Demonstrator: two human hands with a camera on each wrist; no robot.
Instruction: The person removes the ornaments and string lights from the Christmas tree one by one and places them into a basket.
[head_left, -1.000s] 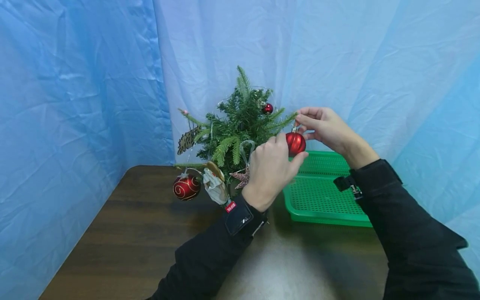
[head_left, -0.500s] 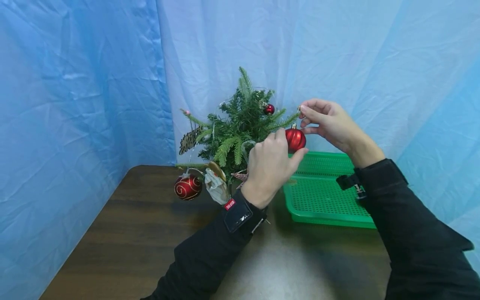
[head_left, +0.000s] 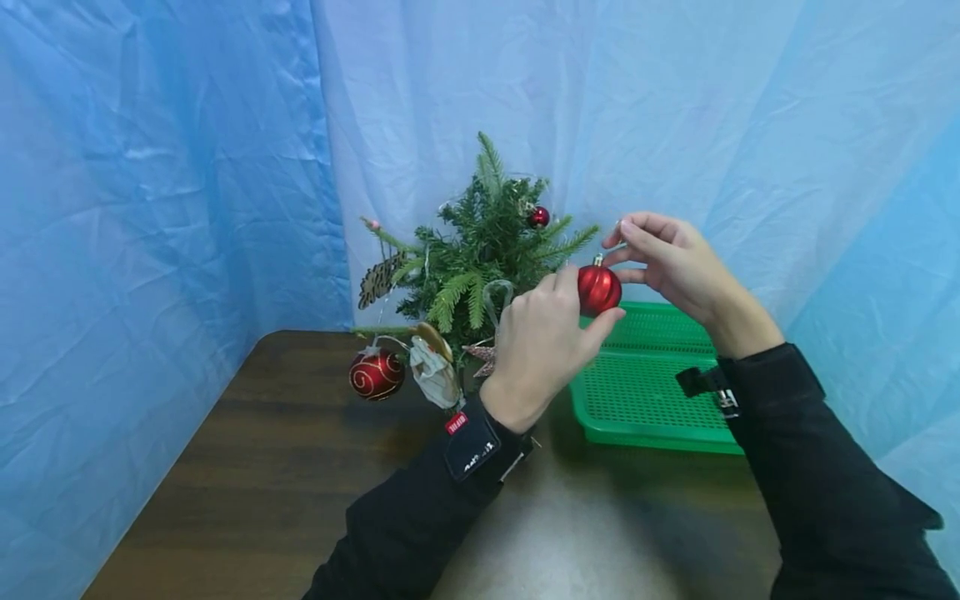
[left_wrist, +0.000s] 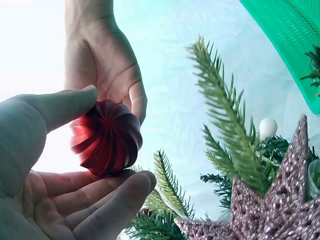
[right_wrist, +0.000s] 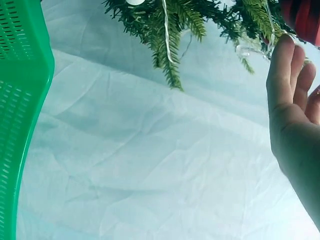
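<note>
A ridged red bauble (head_left: 599, 290) with a gold cap hangs in the air to the right of a small Christmas tree (head_left: 480, 242). My left hand (head_left: 542, 333) holds it between thumb and fingers; the left wrist view shows the thumb on one side of the bauble (left_wrist: 107, 137) and the fingers beneath. Just above the cap, my right hand (head_left: 675, 262) pinches the bauble's thin hanging loop between thumb and index finger, its other fingers close to the ball. The tip of a green branch (head_left: 581, 240) ends a little left of those fingertips.
Below the right hand, a green plastic basket (head_left: 652, 437) stands on the dark wooden table (head_left: 285, 467). From the tree hang a swirl-patterned red ball (head_left: 377, 374), a glittery pink star (head_left: 482, 357), a wooden ornament (head_left: 378, 282) and a small red ball (head_left: 538, 217). Blue curtains (head_left: 675, 108) surround the table.
Both hands and the red bauble have shifted slightly right, away from the branch tip. The right fingertips rose a little, then came down again and moved right.
</note>
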